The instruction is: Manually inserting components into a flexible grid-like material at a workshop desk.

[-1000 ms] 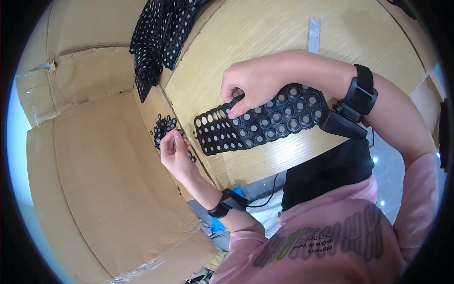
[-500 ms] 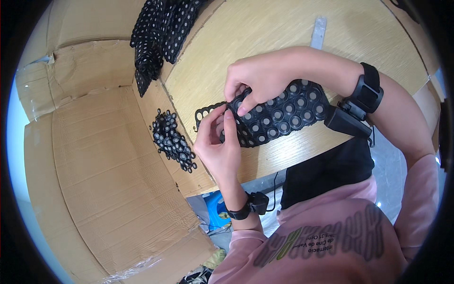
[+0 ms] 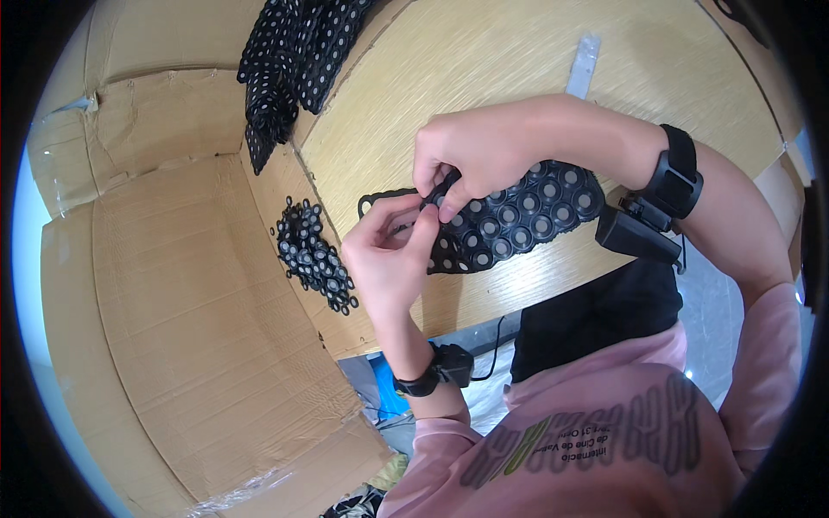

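A black rubber sheet (image 3: 518,214) with rows of round, grey-centred discs lies on the wooden table beneath my hands. My left hand (image 3: 390,246) pinches the sheet near its left end, thumb and index finger pressed together. Right beside those fingertips, my right hand (image 3: 471,155) is closed on the same sheet from above, its thumb and fingers gripping a raised fold. The exact spot between the fingertips is hidden. To the left of the left hand sits a pile of small loose black discs (image 3: 315,256) with grey centres.
More black dotted sheets (image 3: 298,60) hang in a bunch at the far left edge of the table (image 3: 406,78). A large open cardboard box (image 3: 207,302) adjoins the table's left side. A grey strip (image 3: 584,66) lies on the tabletop beyond the right forearm.
My left hand has shifted slightly left, its thumb now nearer the right thumb. The sheet's left part has been bent a little, and my right hand stays almost in place.
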`<action>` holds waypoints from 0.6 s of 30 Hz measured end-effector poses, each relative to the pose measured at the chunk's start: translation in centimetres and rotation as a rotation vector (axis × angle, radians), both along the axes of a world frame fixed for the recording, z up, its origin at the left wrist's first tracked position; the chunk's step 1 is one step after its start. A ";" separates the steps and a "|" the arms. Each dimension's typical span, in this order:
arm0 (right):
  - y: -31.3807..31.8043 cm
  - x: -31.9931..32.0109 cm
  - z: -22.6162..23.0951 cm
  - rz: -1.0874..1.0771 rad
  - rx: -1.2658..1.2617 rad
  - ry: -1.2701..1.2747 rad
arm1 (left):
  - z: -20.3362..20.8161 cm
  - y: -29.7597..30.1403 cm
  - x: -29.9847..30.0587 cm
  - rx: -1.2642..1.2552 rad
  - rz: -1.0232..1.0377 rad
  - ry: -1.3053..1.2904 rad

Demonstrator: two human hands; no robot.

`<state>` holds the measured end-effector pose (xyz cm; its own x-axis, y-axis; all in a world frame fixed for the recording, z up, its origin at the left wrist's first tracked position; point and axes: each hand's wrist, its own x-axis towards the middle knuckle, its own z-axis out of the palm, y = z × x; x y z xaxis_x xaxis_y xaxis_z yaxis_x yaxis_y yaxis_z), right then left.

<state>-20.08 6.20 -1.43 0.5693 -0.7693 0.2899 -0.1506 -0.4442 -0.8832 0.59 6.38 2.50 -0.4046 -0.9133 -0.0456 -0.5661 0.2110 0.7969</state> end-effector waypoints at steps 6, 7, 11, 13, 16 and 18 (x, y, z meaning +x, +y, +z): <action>0.1 0.1 0.0 0.020 0.020 0.025 | -0.4 -1.6 1.5 0.217 -0.058 0.128; 0.1 0.2 -0.1 0.028 0.001 0.004 | -0.6 -1.8 1.6 0.216 -0.080 0.138; 0.0 0.3 -0.2 0.016 0.022 -0.001 | -1.1 -2.4 2.1 0.285 -0.123 0.237; -0.1 0.3 -0.2 0.027 0.021 0.020 | -1.3 -2.7 2.3 0.309 -0.136 0.269; -0.3 0.2 -0.3 0.048 0.029 0.020 | -1.6 -2.9 2.6 0.358 -0.132 0.316; -0.3 0.2 -0.4 0.047 0.031 0.022 | -1.7 -3.0 2.6 0.379 -0.125 0.337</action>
